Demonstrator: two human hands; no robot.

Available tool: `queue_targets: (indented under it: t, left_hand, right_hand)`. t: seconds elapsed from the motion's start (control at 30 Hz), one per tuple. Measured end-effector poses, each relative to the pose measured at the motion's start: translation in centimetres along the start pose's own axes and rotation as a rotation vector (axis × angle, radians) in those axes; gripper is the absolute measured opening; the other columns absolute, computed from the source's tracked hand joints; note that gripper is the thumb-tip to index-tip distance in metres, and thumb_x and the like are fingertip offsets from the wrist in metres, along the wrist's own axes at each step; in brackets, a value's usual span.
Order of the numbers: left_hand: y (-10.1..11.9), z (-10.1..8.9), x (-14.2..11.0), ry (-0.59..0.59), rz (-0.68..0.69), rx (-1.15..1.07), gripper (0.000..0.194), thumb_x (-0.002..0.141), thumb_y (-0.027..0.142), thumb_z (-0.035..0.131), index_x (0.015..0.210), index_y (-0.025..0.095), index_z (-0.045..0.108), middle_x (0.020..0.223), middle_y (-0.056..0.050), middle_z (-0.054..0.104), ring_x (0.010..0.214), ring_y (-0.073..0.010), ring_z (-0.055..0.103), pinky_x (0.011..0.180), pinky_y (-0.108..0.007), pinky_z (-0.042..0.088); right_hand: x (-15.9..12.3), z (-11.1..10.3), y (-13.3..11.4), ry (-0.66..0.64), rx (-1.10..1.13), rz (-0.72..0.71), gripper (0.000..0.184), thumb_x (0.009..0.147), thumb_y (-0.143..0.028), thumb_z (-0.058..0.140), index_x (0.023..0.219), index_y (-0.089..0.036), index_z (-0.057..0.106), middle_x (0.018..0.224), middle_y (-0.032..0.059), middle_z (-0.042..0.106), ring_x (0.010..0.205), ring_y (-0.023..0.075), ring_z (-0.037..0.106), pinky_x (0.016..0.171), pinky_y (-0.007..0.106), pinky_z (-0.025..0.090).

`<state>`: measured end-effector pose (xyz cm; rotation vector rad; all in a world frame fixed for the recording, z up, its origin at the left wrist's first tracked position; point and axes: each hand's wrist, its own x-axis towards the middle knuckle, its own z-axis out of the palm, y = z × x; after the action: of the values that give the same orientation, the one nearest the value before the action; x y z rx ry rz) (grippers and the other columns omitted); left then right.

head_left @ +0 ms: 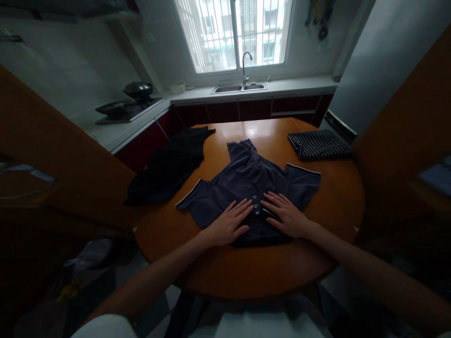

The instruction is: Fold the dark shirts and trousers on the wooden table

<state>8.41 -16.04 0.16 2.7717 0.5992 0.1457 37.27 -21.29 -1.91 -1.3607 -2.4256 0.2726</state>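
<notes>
A dark blue-grey polo shirt (243, 176) lies spread on the round wooden table, its collar end toward me and its sleeves out to both sides. White trim edges the sleeves, and several ring-shaped buttons run down the placket. Flat on the shirt, just left of the buttons, rests my left hand (230, 223) with fingers extended. On the other side of the placket my right hand (285, 215) also presses flat, fingers spread. The fabric's far end is bunched and wrinkled.
The wooden table (218, 277) also bears a heap of black clothing (169, 162) at left and a folded striped garment (319, 144) at far right. Beyond are a sink (229, 88), a stove with pans (139, 90) and a fridge (380, 61).
</notes>
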Motion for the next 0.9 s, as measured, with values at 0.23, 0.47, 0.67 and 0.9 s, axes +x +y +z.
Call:
queue_targets:
  t: [0.23, 0.47, 0.67, 0.9]
  left_hand:
    - [1.6, -0.6, -3.0, -0.084, 0.171, 0.041, 0.08, 0.095, 0.056, 0.06, 0.162, 0.03, 0.025, 0.17, -0.009, 0.013, 0.157, -0.0346, 0.01, 0.126, -0.058, 0.007]
    - [1.7, -0.3, -4.1, -0.064, 0.19, -0.004, 0.061, 0.097, 0.037, 0.063, 0.154, 0.042, 0.041, 0.169, -0.003, 0.023, 0.156, -0.0329, 0.016, 0.125, -0.061, 0.013]
    - [2.1, -1.7, -3.8, -0.079, 0.211, -0.082, 0.064, 0.095, 0.043, 0.066, 0.154, 0.039, 0.042, 0.167, -0.005, 0.028, 0.156, -0.0342, 0.017, 0.125, -0.061, 0.014]
    - [-7.1, -3.9, -1.2, 0.257, -0.333, 0.049, 0.045, 0.104, 0.034, 0.044, 0.147, 0.024, 0.053, 0.159, -0.011, 0.042, 0.15, -0.0301, 0.033, 0.121, -0.054, 0.029]
  right_hand:
    - [-2.2, -1.4, -1.5, -0.081, 0.028, -0.196, 0.071, 0.093, -0.034, 0.063, 0.159, -0.031, 0.035, 0.171, 0.0072, 0.015, 0.157, 0.0303, 0.011, 0.125, 0.058, 0.012]
    - [-5.0, -2.3, -3.4, -0.154, 0.074, -0.281, 0.061, 0.094, -0.024, 0.063, 0.152, -0.035, 0.047, 0.17, 0.0081, 0.018, 0.156, 0.0309, 0.016, 0.123, 0.062, 0.017]
    - [-5.5, -2.4, -3.0, -0.129, 0.144, -0.283, 0.058, 0.095, -0.031, 0.063, 0.151, -0.033, 0.048, 0.169, 0.0083, 0.024, 0.156, 0.0306, 0.019, 0.123, 0.061, 0.018]
    - [-1.5, -2.5, 7.0, 0.317, -0.04, 0.223, 0.049, 0.097, -0.024, 0.049, 0.146, -0.019, 0.053, 0.15, 0.0161, 0.052, 0.142, 0.0314, 0.043, 0.115, 0.058, 0.036]
